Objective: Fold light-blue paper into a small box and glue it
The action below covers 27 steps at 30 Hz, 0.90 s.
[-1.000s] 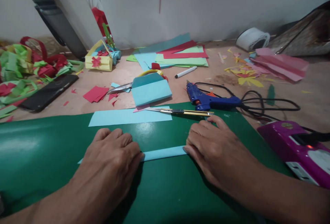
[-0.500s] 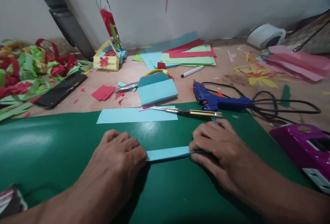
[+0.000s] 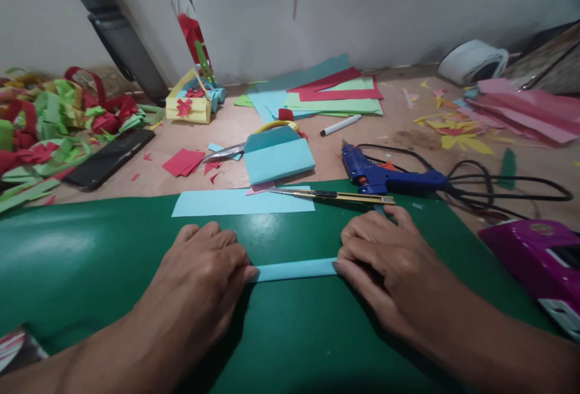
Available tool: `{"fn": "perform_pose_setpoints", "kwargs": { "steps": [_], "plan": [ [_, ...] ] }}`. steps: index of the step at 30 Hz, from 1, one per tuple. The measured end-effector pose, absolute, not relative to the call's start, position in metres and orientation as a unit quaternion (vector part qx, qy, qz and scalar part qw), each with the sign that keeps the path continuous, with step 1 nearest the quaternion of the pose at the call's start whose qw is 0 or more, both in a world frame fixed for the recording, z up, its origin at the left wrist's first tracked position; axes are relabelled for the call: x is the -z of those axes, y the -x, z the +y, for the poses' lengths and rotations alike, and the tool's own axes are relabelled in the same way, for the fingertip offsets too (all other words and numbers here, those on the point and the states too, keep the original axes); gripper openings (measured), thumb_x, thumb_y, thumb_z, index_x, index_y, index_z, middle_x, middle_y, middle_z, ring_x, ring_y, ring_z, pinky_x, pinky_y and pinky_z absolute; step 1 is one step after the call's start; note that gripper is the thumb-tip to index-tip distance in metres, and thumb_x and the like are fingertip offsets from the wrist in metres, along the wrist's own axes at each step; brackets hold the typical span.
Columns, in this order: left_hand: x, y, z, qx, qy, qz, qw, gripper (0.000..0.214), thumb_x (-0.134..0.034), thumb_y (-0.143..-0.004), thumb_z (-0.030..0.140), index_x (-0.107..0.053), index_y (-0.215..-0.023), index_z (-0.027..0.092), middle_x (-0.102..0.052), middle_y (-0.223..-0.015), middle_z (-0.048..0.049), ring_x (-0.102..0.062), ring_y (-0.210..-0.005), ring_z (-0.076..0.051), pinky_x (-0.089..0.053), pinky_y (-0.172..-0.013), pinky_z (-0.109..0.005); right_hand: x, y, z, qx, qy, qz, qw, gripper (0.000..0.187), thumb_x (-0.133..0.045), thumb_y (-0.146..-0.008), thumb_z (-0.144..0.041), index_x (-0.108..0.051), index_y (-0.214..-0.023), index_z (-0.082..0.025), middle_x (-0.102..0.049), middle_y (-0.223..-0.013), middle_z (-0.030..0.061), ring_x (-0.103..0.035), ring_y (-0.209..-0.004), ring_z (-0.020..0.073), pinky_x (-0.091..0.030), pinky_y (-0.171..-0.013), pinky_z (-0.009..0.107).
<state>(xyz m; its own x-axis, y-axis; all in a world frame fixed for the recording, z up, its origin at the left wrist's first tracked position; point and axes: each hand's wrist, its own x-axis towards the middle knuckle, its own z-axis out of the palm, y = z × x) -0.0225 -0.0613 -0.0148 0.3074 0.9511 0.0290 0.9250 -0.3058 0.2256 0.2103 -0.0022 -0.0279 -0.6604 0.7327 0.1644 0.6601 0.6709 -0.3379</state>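
A narrow folded strip of light blue paper point(image 3: 296, 270) lies on the green cutting mat point(image 3: 90, 255). My left hand point(image 3: 199, 273) presses down on the strip's left end with curled fingers. My right hand point(image 3: 385, 261) pinches and presses the right end, fingers pressed together on it. Only the middle stretch of the strip shows between the two hands. A wider light blue paper rectangle point(image 3: 240, 202) lies flat on the mat just beyond the hands.
A yellow utility knife point(image 3: 335, 196) lies at the mat's far edge. Behind it lie a blue glue gun point(image 3: 385, 177) with black cord, a folded blue paper point(image 3: 278, 155) and scissors point(image 3: 224, 153). A purple device point(image 3: 539, 261) sits right. A phone point(image 3: 109, 157) and paper scraps lie left.
Both hands stay on the strip, which is pressed flatter than half a second ago. The view has shifted slightly, so everything sits a little further right than one second ago.
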Motion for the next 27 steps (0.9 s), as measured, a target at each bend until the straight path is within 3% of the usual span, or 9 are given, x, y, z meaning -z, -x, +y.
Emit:
{"fn": "perform_pose_setpoints", "kwargs": {
  "steps": [13,20,27],
  "plan": [
    [0.007,0.015,-0.056,0.087,-0.785,0.603,0.110,0.026,-0.036,-0.087,0.022,-0.058,-0.074,0.018,-0.056,-0.079,-0.0064,-0.043,-0.069,-0.020,-0.030,-0.074,-0.043,0.029,-0.206,-0.004,-0.009,0.345,-0.929,0.136,0.023,-0.043,-0.081,-0.012,-0.052,-0.060,-0.019,-0.051,-0.064,0.0018,-0.041,-0.064,0.0182,-0.026,-0.084,0.046],
    [0.009,0.016,-0.054,0.038,-0.804,0.588,0.076,0.033,-0.031,-0.088,0.023,-0.055,-0.067,0.016,-0.053,-0.070,-0.0067,-0.039,-0.061,-0.018,-0.030,-0.069,-0.043,0.030,-0.207,-0.005,0.014,0.341,-0.933,0.116,0.020,-0.048,-0.077,-0.013,-0.050,-0.059,-0.020,-0.049,-0.065,0.0008,-0.039,-0.066,0.0184,-0.024,-0.088,0.047],
    [0.016,0.021,-0.054,0.018,-0.828,0.556,0.068,0.026,-0.037,-0.084,0.017,-0.055,-0.066,0.018,-0.055,-0.068,-0.0059,-0.043,-0.061,-0.020,-0.030,-0.065,-0.039,0.026,-0.206,-0.007,0.039,0.342,-0.935,0.081,0.017,-0.048,-0.077,-0.014,-0.051,-0.061,-0.020,-0.050,-0.068,0.0030,-0.038,-0.067,0.0191,-0.025,-0.086,0.047]
  ]
}}
